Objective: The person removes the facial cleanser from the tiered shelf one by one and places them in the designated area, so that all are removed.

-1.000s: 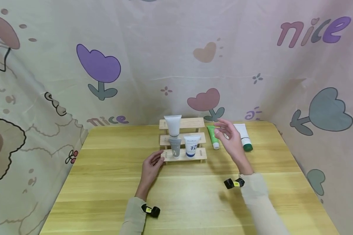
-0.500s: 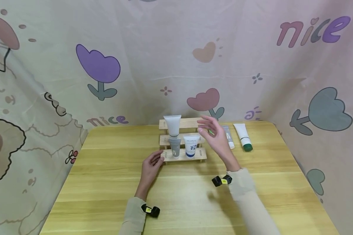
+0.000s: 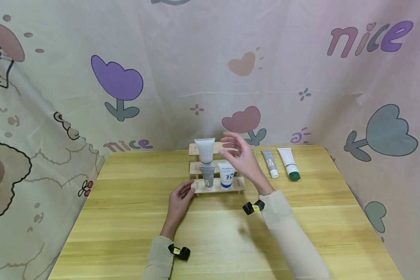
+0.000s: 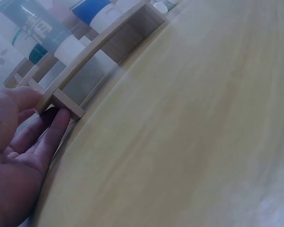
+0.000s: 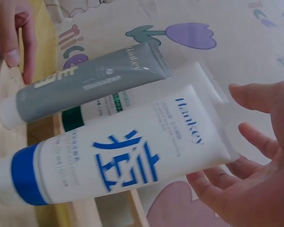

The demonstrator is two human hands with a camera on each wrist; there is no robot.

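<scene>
A three-step wooden rack (image 3: 217,186) bears a large white tube (image 3: 205,151) at the upper left, and a grey tube (image 3: 208,177) and a white-and-blue tube (image 3: 226,175) on the lowest step, all cap down. At the lowest step's left end, my left hand (image 3: 177,204) pinches the board; in the left wrist view its thumb lies on the edge, fingers at the leg. My right hand (image 3: 243,157), fingers apart and slightly bent, hovers over the rack's right side, holding nothing. The right wrist view shows it (image 5: 260,165) beside the blue-lettered tube's top end (image 5: 199,127).
Right of the rack, a second grey tube (image 3: 270,163) and a white tube with a green cap (image 3: 289,163) lie on the wooden table (image 3: 126,217). A green tube is mostly hidden behind my right hand. A patterned cloth (image 3: 175,77) hangs behind the table.
My right hand has moved left, from above the tubes lying on the table to over the rack, uncovering the second grey tube. My left hand has stayed on the rack.
</scene>
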